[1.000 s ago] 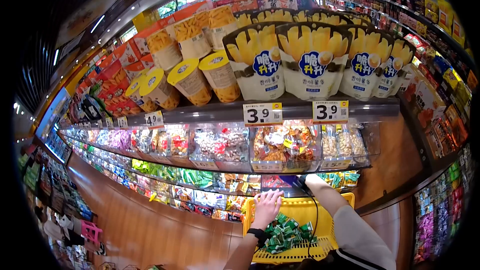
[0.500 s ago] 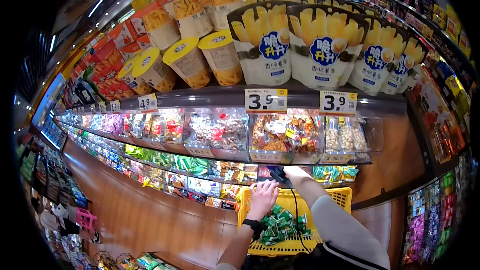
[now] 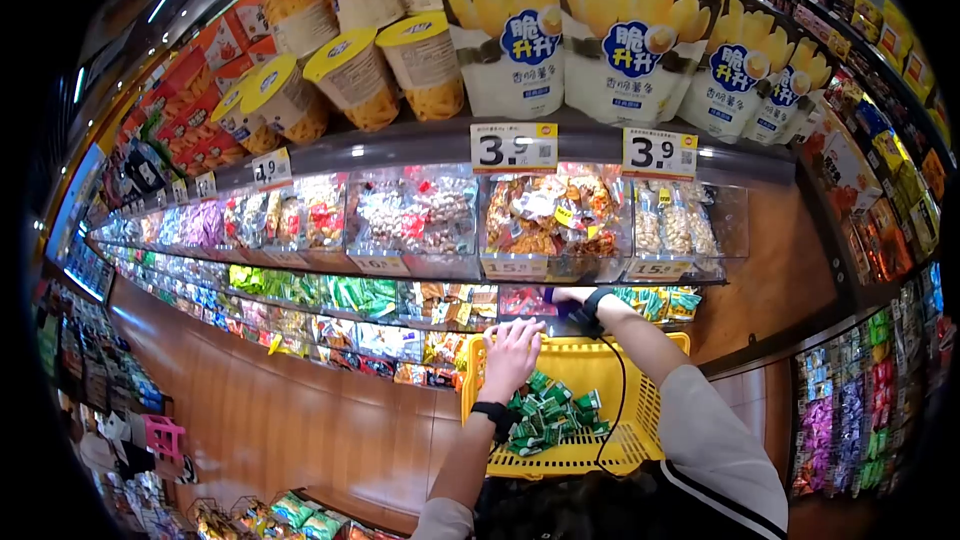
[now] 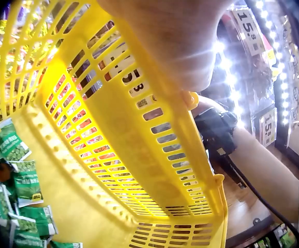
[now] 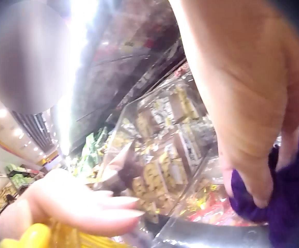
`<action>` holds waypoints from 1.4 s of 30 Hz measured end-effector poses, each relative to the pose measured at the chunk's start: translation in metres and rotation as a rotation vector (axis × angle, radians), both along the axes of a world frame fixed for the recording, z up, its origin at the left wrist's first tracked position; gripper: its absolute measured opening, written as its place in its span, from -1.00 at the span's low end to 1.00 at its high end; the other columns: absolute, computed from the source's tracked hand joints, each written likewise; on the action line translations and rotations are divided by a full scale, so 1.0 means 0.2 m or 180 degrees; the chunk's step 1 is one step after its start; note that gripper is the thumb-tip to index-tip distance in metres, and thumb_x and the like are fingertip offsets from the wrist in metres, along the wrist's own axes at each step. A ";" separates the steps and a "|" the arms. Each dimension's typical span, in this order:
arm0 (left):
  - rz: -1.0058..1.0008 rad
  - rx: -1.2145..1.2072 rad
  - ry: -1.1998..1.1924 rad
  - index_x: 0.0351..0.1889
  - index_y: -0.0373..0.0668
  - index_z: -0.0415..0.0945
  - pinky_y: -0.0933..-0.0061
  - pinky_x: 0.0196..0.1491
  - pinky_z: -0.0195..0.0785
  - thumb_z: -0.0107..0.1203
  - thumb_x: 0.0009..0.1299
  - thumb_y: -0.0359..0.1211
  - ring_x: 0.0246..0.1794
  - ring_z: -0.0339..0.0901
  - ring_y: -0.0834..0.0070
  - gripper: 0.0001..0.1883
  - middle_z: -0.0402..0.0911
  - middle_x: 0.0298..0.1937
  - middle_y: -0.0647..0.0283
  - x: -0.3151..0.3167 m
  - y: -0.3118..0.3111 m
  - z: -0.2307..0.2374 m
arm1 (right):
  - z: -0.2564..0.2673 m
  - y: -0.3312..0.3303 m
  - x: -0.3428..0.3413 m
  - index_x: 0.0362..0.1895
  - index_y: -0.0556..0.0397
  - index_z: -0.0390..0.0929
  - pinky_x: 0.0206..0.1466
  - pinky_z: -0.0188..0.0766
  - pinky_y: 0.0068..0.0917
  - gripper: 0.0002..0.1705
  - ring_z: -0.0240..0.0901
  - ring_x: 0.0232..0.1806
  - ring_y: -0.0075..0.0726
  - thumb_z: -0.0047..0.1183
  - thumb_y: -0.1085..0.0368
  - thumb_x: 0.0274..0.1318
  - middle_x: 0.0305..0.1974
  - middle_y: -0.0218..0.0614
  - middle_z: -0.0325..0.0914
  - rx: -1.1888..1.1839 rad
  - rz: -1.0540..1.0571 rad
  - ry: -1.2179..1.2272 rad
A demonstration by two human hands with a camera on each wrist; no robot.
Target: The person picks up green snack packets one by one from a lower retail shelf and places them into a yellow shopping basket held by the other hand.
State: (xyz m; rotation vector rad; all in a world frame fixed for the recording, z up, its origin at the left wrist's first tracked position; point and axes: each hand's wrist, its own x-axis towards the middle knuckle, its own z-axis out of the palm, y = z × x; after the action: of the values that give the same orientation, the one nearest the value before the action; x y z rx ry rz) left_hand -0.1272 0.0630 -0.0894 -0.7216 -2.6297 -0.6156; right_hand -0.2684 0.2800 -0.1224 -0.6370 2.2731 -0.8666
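In the head view my left hand point(image 3: 512, 354) rests at the far rim of a yellow shopping basket point(image 3: 640, 410), a black band on its wrist. Several green snack packets point(image 4: 26, 187) lie in the basket. My right hand point(image 5: 242, 103) is at a low shelf bin, its fingers bent down onto a dark purple cloth point(image 5: 289, 191). Close by the cloth lie shiny red and gold wrappers point(image 5: 211, 209). A black camera with a cable point(image 4: 216, 126) sits on the right wrist. The right fingertips are partly sunk in the cloth.
Above the hands, clear bins of wrapped snacks point(image 3: 555, 215) jut from the shelf. Fries pouches point(image 3: 630, 50) and yellow-lidded cups point(image 3: 350, 75) stand on top. Green and yellow packets point(image 3: 665, 302) fill the bin right of my right arm. Wooden floor point(image 3: 250, 370) lies to the left.
The head view has tipped downward, so the shelf sits higher in it. My right hand has shifted left along the low bin with the purple cloth. The left hand stays at the basket rim.
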 end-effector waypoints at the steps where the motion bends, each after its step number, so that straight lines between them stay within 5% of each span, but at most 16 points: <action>1: -0.0019 0.0014 -0.0069 0.13 0.14 0.62 0.08 0.35 0.04 -0.01 0.55 -0.18 0.20 0.44 0.46 -0.72 0.62 0.12 0.46 0.00 0.00 0.01 | 0.02 0.01 0.01 -0.13 0.08 0.68 -0.01 0.48 -0.19 -0.62 0.63 -0.15 0.06 0.13 0.08 0.08 -0.15 0.02 0.71 0.0012 -0.0126 -0.0073; 10: -0.0076 0.0092 -0.0089 0.13 0.12 0.60 0.09 0.37 0.02 -0.03 0.56 -0.19 0.20 0.43 0.45 -0.72 0.60 0.09 0.43 0.00 0.00 0.03 | 0.12 0.03 0.13 -0.10 0.08 0.68 -0.06 0.50 -0.14 -0.62 0.63 -0.16 0.10 0.19 0.12 0.03 -0.15 0.04 0.70 -0.0232 -0.0744 -0.0190; 12: -0.0087 0.0117 -0.0042 0.12 0.12 0.61 0.08 0.37 0.02 -0.02 0.55 -0.19 0.20 0.43 0.44 -0.72 0.61 0.09 0.43 0.00 0.00 0.03 | 0.15 0.07 0.13 -0.10 0.08 0.68 -0.07 0.50 -0.13 -0.62 0.63 -0.16 0.11 0.20 0.13 0.02 -0.14 0.04 0.70 0.0208 -0.1322 -0.0106; 13: -0.0092 0.0133 -0.0020 0.12 0.11 0.61 0.08 0.36 0.03 -0.02 0.55 -0.20 0.19 0.44 0.44 -0.73 0.62 0.09 0.43 -0.01 0.00 0.03 | 0.11 0.09 0.08 0.00 0.01 0.68 -0.04 0.49 -0.10 -0.59 0.64 -0.09 0.05 0.19 0.19 0.02 -0.06 -0.01 0.71 0.1217 -0.1432 -0.0043; 16: -0.0132 0.0164 0.0039 0.11 0.11 0.62 0.06 0.36 0.04 -0.01 0.54 -0.20 0.18 0.44 0.43 -0.73 0.63 0.10 0.44 -0.01 0.00 0.00 | -0.02 0.12 0.12 0.23 0.12 0.53 0.33 0.36 -0.05 -0.52 0.50 0.24 0.20 -0.16 0.18 0.37 0.26 0.19 0.50 0.0466 -0.2167 0.0882; 17: -0.0151 0.0197 0.0045 0.11 0.09 0.62 0.07 0.36 0.02 -0.02 0.55 -0.21 0.19 0.44 0.41 -0.73 0.63 0.11 0.43 -0.01 0.00 0.00 | -0.02 0.08 0.09 0.25 0.20 0.51 0.38 0.32 0.00 -0.48 0.43 0.31 0.27 -0.27 0.16 0.44 0.31 0.27 0.43 0.0677 -0.1912 0.0824; 20: -0.0174 0.0152 -0.0044 0.12 0.09 0.62 0.09 0.35 0.01 -0.03 0.55 -0.23 0.22 0.42 0.39 -0.72 0.63 0.13 0.41 0.00 -0.01 0.02 | -0.07 -0.05 0.03 0.09 0.17 0.65 0.27 0.45 0.00 -0.56 0.59 0.15 0.20 -0.06 0.17 0.30 0.12 0.16 0.61 0.1424 -0.1415 0.1032; 22: -0.0131 0.0134 -0.0029 0.13 0.10 0.61 0.09 0.35 0.02 -0.02 0.56 -0.23 0.21 0.43 0.38 -0.72 0.63 0.13 0.40 0.00 -0.01 0.03 | 0.03 -0.12 0.07 -0.14 0.15 0.72 0.00 0.58 -0.05 -0.69 0.68 -0.05 0.17 0.14 0.31 0.02 -0.10 0.15 0.69 0.1807 -0.0829 0.1039; 25: -0.0121 0.0125 -0.0088 0.14 0.10 0.61 0.04 0.37 0.02 -0.02 0.57 -0.20 0.22 0.43 0.37 -0.72 0.62 0.13 0.41 0.00 -0.02 0.02 | -0.05 -0.03 0.09 -0.24 0.24 0.71 -0.04 0.61 0.00 -0.59 0.68 -0.13 0.25 0.20 0.15 -0.11 -0.21 0.18 0.69 0.0786 -0.0792 0.0956; 27: -0.0148 0.0085 -0.0099 0.13 0.11 0.62 0.02 0.36 0.02 -0.02 0.56 -0.21 0.22 0.43 0.38 -0.72 0.62 0.13 0.40 0.00 -0.02 0.02 | 0.11 0.04 0.26 -0.20 0.13 0.69 0.00 0.54 0.03 -0.55 0.62 -0.08 0.29 0.05 0.03 0.00 -0.19 0.20 0.66 -0.0175 -0.1239 0.1368; 29: -0.0169 0.0040 -0.0089 0.12 0.10 0.62 0.02 0.36 0.01 -0.03 0.56 -0.22 0.23 0.44 0.38 -0.73 0.63 0.13 0.39 -0.01 -0.01 0.02 | 0.46 0.00 0.38 -0.07 -0.02 0.67 0.07 0.53 -0.01 -0.56 0.61 -0.03 0.29 -0.06 0.00 0.17 -0.05 0.10 0.67 0.0730 -0.1721 0.0855; 30: -0.0162 0.0035 -0.0068 0.11 0.09 0.62 0.01 0.36 0.01 -0.03 0.56 -0.23 0.23 0.44 0.38 -0.73 0.63 0.14 0.39 -0.02 -0.01 0.00 | 0.44 0.05 0.44 -0.03 -0.01 0.67 0.11 0.52 -0.04 -0.57 0.60 0.01 0.28 -0.08 0.05 0.20 -0.01 0.11 0.66 0.0047 -0.1795 0.0836; 31: -0.0206 0.0110 -0.0105 0.11 0.07 0.62 0.01 0.37 0.00 -0.04 0.56 -0.23 0.23 0.44 0.38 -0.72 0.64 0.14 0.39 -0.02 0.00 0.00 | 0.60 0.10 0.55 0.00 0.04 0.66 0.14 0.53 -0.18 -0.62 0.64 0.00 0.11 0.01 0.16 0.18 -0.11 0.03 0.70 0.0089 -0.1554 0.0830; 32: -0.0230 0.0174 -0.0152 0.11 0.06 0.62 0.01 0.38 0.00 -0.05 0.56 -0.24 0.24 0.44 0.37 -0.72 0.64 0.15 0.38 -0.01 -0.01 0.01 | 0.61 0.18 0.60 0.08 0.07 0.59 0.22 0.48 -0.24 -0.62 0.60 0.10 -0.03 -0.01 0.24 0.23 0.02 -0.02 0.67 -0.0601 -0.1169 0.0735; 36: -0.0283 0.0296 -0.0276 0.13 0.02 0.61 0.02 0.41 -0.03 -0.05 0.56 -0.27 0.27 0.43 0.36 -0.71 0.63 0.17 0.35 0.01 -0.01 0.05 | 1.10 0.46 1.07 0.23 0.14 0.49 0.33 0.37 -0.27 -0.58 0.50 0.20 -0.26 -0.02 0.27 0.35 0.16 -0.17 0.59 -0.1740 -0.0495 0.0598; 42: -0.0311 0.0358 -0.0343 0.12 0.01 0.62 0.05 0.42 -0.06 -0.04 0.55 -0.30 0.25 0.43 0.35 -0.73 0.62 0.16 0.34 0.03 0.00 0.08 | 1.88 0.83 1.78 0.16 0.19 0.52 0.31 0.45 -0.32 -0.61 0.56 0.16 -0.32 0.01 0.41 0.25 0.07 -0.19 0.66 -0.1992 -0.2170 0.1237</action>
State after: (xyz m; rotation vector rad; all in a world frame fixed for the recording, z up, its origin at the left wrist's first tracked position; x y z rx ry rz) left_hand -0.1219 0.0636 -0.0728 -0.8073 -2.6436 -0.8451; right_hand 0.0870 0.4452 0.2528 -0.2757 2.6030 -1.9766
